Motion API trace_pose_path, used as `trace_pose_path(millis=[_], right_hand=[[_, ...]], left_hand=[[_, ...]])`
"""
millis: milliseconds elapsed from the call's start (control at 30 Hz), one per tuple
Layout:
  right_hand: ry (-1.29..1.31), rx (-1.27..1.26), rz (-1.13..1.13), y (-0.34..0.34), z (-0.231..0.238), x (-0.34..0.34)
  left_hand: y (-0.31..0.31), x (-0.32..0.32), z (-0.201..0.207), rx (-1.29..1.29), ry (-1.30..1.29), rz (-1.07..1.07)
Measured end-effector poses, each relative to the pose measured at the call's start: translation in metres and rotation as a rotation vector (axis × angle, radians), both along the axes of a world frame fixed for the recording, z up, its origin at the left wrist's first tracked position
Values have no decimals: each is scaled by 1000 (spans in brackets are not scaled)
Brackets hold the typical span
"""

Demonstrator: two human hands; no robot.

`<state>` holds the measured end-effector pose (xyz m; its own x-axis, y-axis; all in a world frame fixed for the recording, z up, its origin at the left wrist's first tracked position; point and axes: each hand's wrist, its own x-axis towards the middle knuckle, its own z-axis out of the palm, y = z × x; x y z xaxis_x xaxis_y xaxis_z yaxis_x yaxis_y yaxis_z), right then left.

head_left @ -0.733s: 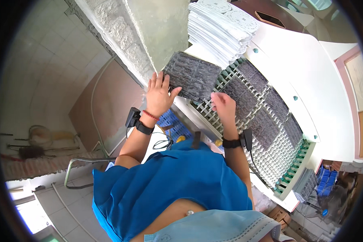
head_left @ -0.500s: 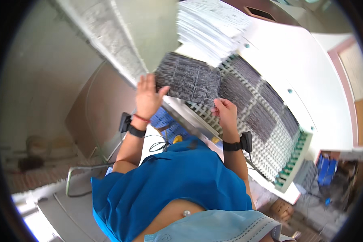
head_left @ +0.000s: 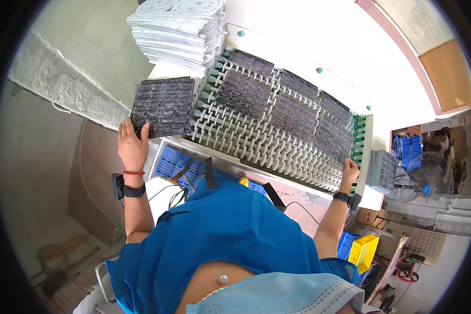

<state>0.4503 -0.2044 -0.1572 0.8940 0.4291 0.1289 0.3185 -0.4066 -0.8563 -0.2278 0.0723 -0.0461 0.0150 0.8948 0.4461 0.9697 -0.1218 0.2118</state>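
Note:
My left hand (head_left: 133,148) has its fingers spread, with the fingertips at the near left edge of a stack of dark circuit boards (head_left: 163,104). On the roller conveyor (head_left: 256,146) lie several more dark, grid-patterned boards in two rows. At the right end of the nearer row, my right hand (head_left: 350,172) is pinched closed at the near corner of one circuit board (head_left: 334,139). The fingertips partly cover that corner. Both wrists wear black bands carrying small devices.
Behind the board stack stands a tall pile of white sheets (head_left: 180,34). The conveyor's white casing (head_left: 345,63) extends along the far side. Grey stacked pieces (head_left: 382,170) and a fan (head_left: 429,175) are at the right. Yellow bins (head_left: 363,250) sit low right; blue perforated plastic (head_left: 180,165) lies below.
The view has turned toward the conveyor's right end. My right hand has moved from the stack's near right corner to the right end of the conveyor; my left hand stays by the stack.

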Motion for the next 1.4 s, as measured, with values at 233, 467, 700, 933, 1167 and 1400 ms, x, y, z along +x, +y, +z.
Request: trace_pose_path(millis=[233,467,700,933,1167,1400], right_hand=[[-307,-142,168,86,35,-134],[256,24,823,203,65,-354],[670,57,924,248,87,-436],[714,111,721,169,66,-372],[684,95,473,129,20,-322],[30,-161,466,122,0,-283]], left_hand=[[-16,-11,0,98,149,22],[-62,-5,5,72,141,-58],[-80,-12,13,63,81,-172],[-106,-4,20,36,-449,-421],[-101,52,-18,-221,-509,-729],[-95,123,-13,-257,-364,-947]])
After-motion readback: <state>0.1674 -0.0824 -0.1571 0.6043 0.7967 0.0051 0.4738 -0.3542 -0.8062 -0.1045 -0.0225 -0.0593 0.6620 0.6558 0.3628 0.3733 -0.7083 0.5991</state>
